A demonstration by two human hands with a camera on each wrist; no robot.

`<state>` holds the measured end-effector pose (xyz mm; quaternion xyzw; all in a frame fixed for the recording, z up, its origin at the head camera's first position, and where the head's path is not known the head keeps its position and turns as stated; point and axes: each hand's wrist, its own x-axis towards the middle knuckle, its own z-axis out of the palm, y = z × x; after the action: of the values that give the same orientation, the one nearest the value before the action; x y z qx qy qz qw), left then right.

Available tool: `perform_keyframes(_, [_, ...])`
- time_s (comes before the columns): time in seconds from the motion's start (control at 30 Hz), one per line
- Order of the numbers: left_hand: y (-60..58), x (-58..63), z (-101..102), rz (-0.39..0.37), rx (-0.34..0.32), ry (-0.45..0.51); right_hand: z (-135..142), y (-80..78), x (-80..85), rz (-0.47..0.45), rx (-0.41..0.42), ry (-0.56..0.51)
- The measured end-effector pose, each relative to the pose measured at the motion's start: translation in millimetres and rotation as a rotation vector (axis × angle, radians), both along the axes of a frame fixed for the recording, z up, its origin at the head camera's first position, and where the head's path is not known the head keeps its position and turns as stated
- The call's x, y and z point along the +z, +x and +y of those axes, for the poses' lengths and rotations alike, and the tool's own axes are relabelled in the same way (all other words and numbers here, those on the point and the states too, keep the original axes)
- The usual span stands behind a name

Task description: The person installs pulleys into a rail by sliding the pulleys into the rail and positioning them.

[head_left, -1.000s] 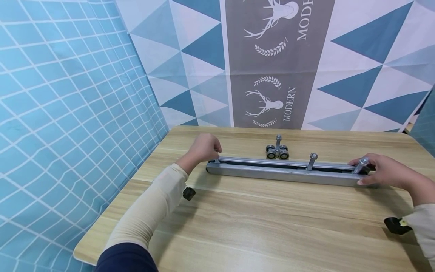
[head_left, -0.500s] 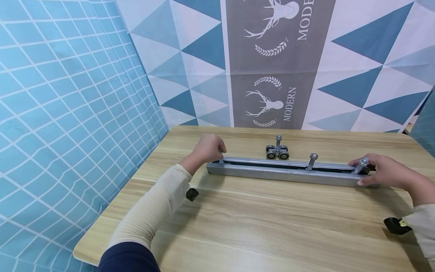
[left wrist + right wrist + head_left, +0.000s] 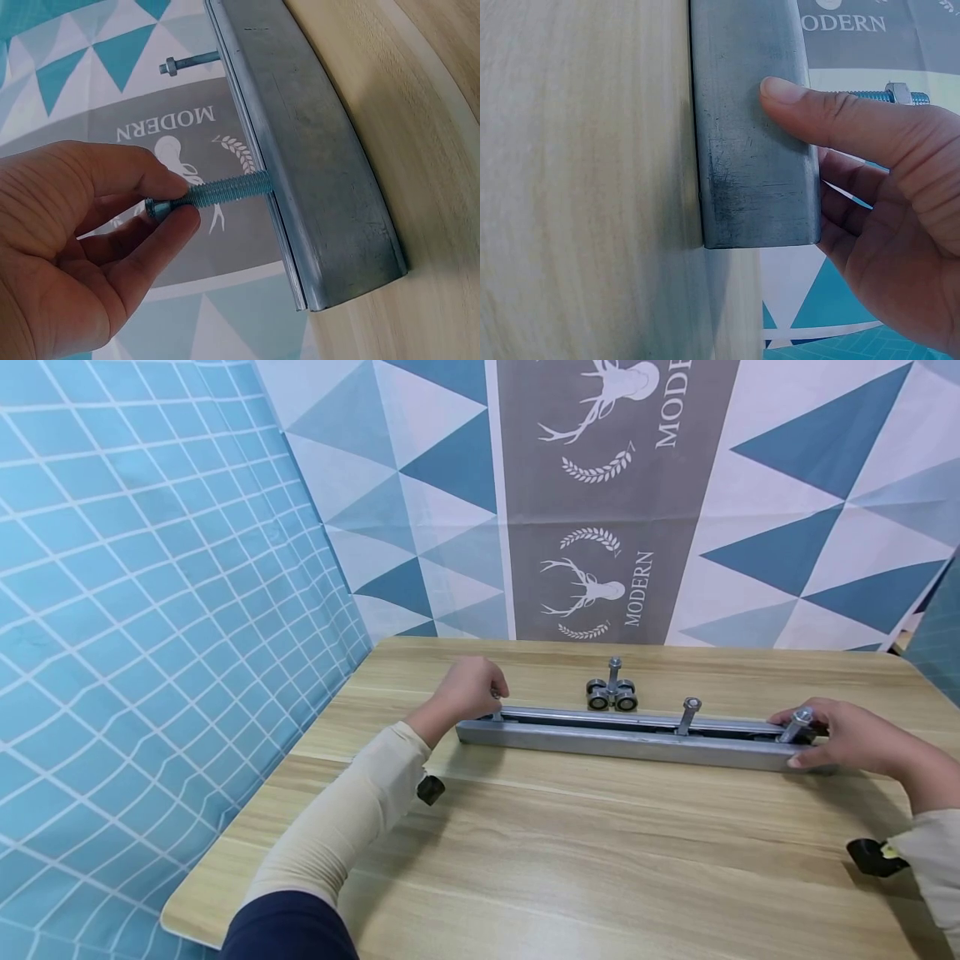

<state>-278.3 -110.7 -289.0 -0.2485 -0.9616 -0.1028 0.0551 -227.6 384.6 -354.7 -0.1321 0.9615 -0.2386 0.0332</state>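
A long grey metal track (image 3: 585, 742) lies across the table, its slot facing up. Three bolts stand up out of the slot. My left hand (image 3: 468, 687) pinches the leftmost threaded bolt (image 3: 229, 191) near its top, between thumb and fingertips; its lower end is hidden inside the track. At the other end my right hand (image 3: 855, 739) grips the track, thumb on the near wall and fingers behind. Close to that hand rises a bolt with a nut (image 3: 801, 720). Another bolt (image 3: 688, 714) stands right of the track's middle, untouched.
Behind the track, a four-wheeled roller (image 3: 612, 693) with an upright bolt stands on the wooden table (image 3: 600, 860). Patterned cloth (image 3: 585, 485) hangs along the table's back edge, and a blue checked cloth (image 3: 150, 610) is at the left.
My left hand has slid a little to the right along the track with the leftmost bolt in its fingers. My right hand and the track look unmoved over the last half second.
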Motion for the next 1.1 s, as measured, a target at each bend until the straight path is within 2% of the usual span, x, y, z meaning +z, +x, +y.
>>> perform_keyframes(1.1, [1.8,0.0,23.3,-0.008,-0.049,-0.005,-0.1,0.9,-0.6,-0.005,0.005,-0.021])
